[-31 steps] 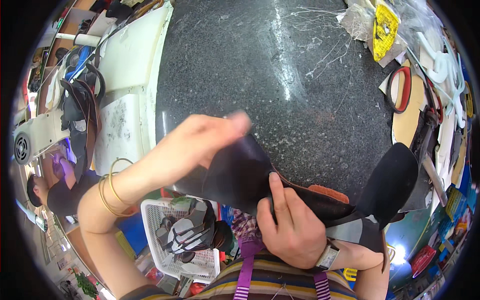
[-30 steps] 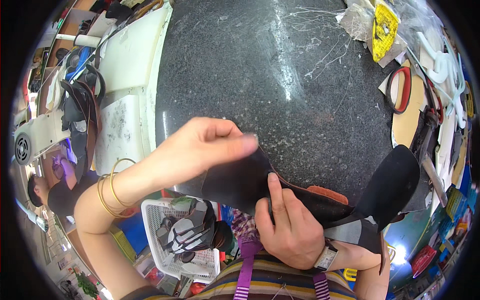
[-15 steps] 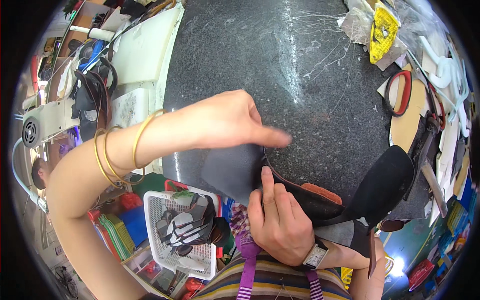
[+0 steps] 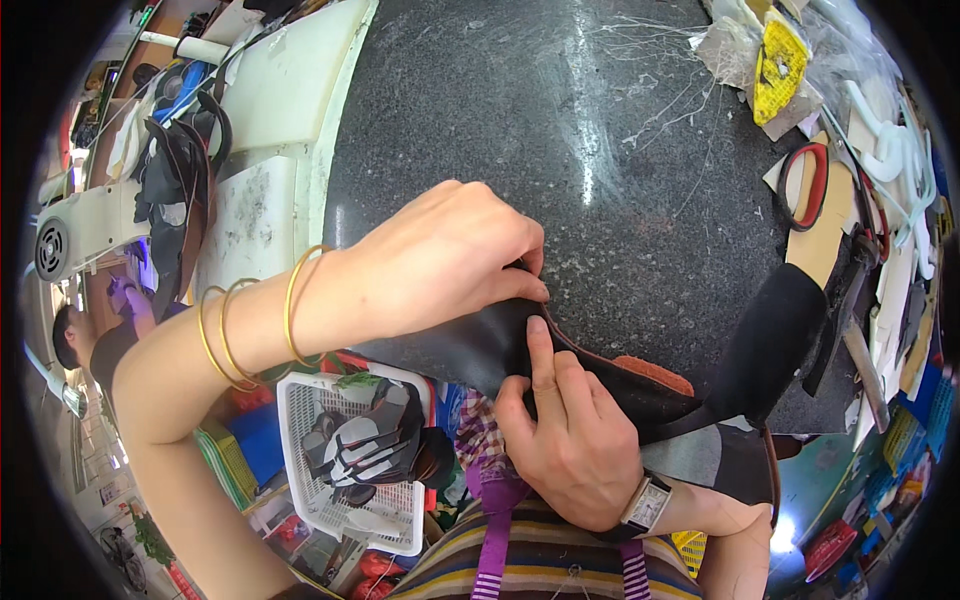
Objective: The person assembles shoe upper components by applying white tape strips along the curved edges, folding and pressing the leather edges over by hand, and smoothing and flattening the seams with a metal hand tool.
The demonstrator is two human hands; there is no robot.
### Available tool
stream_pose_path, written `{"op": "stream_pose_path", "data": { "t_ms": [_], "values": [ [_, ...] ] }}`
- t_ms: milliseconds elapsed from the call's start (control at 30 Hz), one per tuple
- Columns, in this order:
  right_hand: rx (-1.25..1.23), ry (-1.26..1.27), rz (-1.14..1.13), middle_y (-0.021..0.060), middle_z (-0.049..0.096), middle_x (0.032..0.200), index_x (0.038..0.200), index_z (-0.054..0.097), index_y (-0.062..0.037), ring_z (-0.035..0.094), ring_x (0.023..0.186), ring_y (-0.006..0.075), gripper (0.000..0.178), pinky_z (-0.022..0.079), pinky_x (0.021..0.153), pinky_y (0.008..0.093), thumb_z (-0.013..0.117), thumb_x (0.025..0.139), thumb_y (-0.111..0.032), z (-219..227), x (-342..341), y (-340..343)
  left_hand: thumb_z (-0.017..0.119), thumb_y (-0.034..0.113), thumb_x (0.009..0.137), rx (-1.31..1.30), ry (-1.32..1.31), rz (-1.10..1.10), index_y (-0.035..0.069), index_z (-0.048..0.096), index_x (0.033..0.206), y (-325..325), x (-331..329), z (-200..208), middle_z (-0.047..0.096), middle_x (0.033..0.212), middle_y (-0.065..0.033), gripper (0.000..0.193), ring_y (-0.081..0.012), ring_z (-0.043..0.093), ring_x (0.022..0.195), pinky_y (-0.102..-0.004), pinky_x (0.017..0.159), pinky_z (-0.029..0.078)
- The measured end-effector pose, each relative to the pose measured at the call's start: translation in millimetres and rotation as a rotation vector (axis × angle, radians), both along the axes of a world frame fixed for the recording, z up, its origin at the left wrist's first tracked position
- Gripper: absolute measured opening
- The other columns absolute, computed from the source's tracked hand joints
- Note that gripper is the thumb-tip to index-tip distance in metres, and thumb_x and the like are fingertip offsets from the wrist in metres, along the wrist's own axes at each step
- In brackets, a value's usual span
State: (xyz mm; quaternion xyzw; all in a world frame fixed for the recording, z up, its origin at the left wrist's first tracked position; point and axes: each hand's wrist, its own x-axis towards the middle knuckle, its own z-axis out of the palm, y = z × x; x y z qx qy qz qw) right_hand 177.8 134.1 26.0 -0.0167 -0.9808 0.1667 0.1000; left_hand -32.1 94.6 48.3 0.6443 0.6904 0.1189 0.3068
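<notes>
A black leather shoe upper [image 4: 480, 345] lies along the near edge of the dark stone table, its reddish-brown underside showing at one edge. My left hand [image 4: 455, 255], closed, pinches the upper's far edge between thumb and fingertips. Nearer to me, my right hand [image 4: 575, 435] grips the same piece, index finger stretched along the leather beside the pinched spot, thumb bent at its near side. To the right, a wide black flap [image 4: 765, 345] of the upper stretches over the table, and a grey part [image 4: 690, 455] hangs past the edge beside my right wrist.
Red-and-black-handled scissors [image 4: 808, 185] and a tan sole-shaped board [image 4: 820, 235] lie among scraps at the right. A yellow piece [image 4: 780, 70] rests at the far right. Below the table edge, a white basket [image 4: 295, 440] holds cut shoe parts. Another person [image 4: 110, 340] is at the left.
My left hand, thumb stretched out and blurred before, now pinches the leather edge. The black flap at the right has shifted. My right hand keeps its hold.
</notes>
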Motion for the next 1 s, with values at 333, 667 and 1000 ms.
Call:
{"op": "stream_pose_path", "data": {
  "t_ms": [333,667,1000],
  "values": [
    [0.042,-0.102,0.032,0.0294,0.061,0.121,0.082,0.057,-0.0051,0.061,0.089,0.0273,0.010,0.053,0.071,0.0303,0.064,0.076,-0.010,7,-6,0,0.073,0.015,0.078,0.156,0.287,-0.108,0.008,0.065,0.086,-6,-1,-1,0.066,0.078,-0.0092,0.014,-0.0276,0.065,0.067,-0.0360,0.055,0.049],
    [0.038,-0.027,-0.026,0.0253,0.064,0.115,0.095,0.064,0.0031,0.063,0.094,0.0272,0.017,0.053,0.074,0.0307,0.058,0.083,-0.008,7,12,5,0.062,0.020,0.082,0.437,0.013,-0.249,-0.001,0.061,0.110,-65,14,-25,0.062,0.115,-0.0159,0.035,-0.0312,0.061,0.109,-0.0369,0.091,0.053],
    [0.207,-0.143,0.001,0.0266,0.066,0.108,0.101,0.065,0.0070,0.067,0.100,0.0359,0.024,0.056,0.084,0.0389,0.054,0.088,-0.010,15,17,-9,0.064,0.050,0.076,0.275,0.101,-0.224,-0.002,0.058,0.125,-63,31,-10,0.053,0.127,-0.0141,0.072,-0.0307,0.053,0.118,-0.0387,0.098,0.048]
  ]
}}
